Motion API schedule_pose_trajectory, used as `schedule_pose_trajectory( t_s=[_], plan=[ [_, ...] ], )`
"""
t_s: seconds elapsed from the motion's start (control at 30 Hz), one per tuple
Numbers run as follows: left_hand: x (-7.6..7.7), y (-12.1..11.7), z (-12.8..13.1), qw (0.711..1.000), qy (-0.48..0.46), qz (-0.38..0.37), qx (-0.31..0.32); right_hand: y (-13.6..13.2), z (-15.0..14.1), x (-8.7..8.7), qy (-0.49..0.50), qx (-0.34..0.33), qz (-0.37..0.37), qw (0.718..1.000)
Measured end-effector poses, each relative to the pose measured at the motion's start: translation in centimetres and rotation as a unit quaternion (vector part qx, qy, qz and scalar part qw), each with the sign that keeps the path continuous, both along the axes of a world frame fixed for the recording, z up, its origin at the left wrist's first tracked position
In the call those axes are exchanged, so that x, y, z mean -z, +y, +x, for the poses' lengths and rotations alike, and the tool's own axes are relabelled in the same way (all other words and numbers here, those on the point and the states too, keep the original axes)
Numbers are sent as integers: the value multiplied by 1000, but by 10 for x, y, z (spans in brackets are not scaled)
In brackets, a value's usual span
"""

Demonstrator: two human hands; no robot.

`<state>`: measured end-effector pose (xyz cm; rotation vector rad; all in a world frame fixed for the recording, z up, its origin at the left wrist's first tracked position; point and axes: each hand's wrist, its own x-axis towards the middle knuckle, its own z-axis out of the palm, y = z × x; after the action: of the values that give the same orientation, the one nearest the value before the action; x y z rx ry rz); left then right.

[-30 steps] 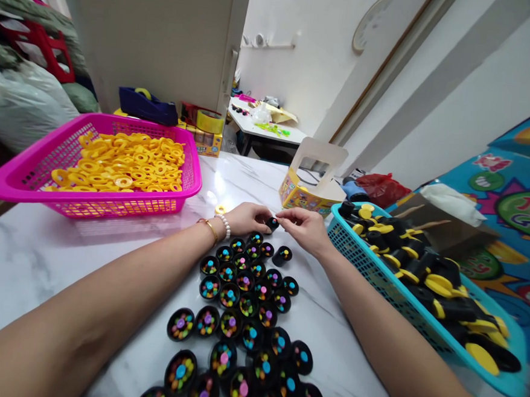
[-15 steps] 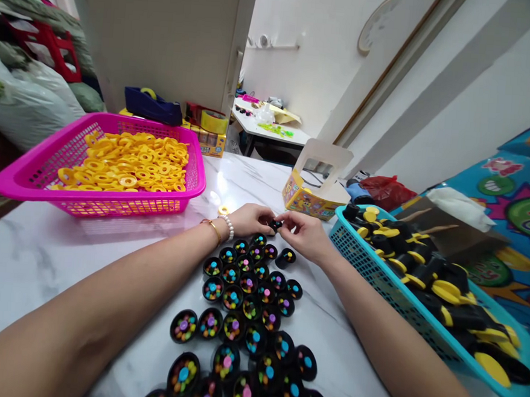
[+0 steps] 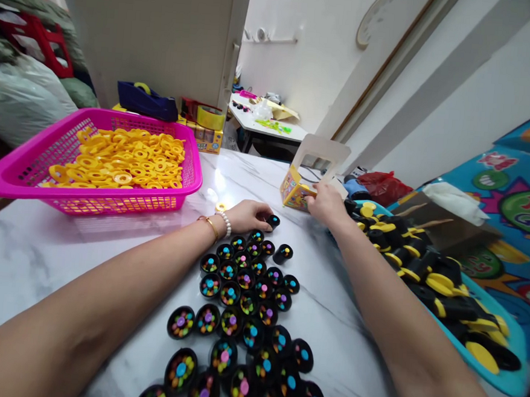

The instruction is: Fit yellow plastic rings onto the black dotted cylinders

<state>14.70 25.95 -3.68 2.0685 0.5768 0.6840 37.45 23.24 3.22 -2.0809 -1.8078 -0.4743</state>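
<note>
From my head view, a pale wall and a grey panel stand behind the smooth, glossy, grey-veined white bench (image 3: 325, 311). My left hand (image 3: 248, 216) is nearly closed, fingertips pinching a small round black cup (image 3: 273, 221) with a blue centre, just beyond the filled cups (image 3: 246, 279). Those are black and round-mouthed, holding bright little beads around coloured centres.

My right hand (image 3: 327, 204) is partly curled at the near side of the thin printed carton (image 3: 296, 191), its windowed flap upright; I can't tell whether I grip it.

Left, the pink lattice basket (image 3: 83, 195) holds flat yellow rings (image 3: 131, 159); right, the turquoise basket (image 3: 515, 355) is heaped with black-and-yellow pieces (image 3: 418, 251) and sits close under my right forearm. Cups crowd the middle between my forearms, while open bench lies between my left hand and the carton.
</note>
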Motion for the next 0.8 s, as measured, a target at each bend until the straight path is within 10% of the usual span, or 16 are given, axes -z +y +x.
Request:
schedule_pose_trajectory(
  t_s=[0.8],
  plan=[
    [-4, -3, -1, 1000, -2, -23, 15, -42, -18, 13, 19, -75, 39, 996]
  ],
)
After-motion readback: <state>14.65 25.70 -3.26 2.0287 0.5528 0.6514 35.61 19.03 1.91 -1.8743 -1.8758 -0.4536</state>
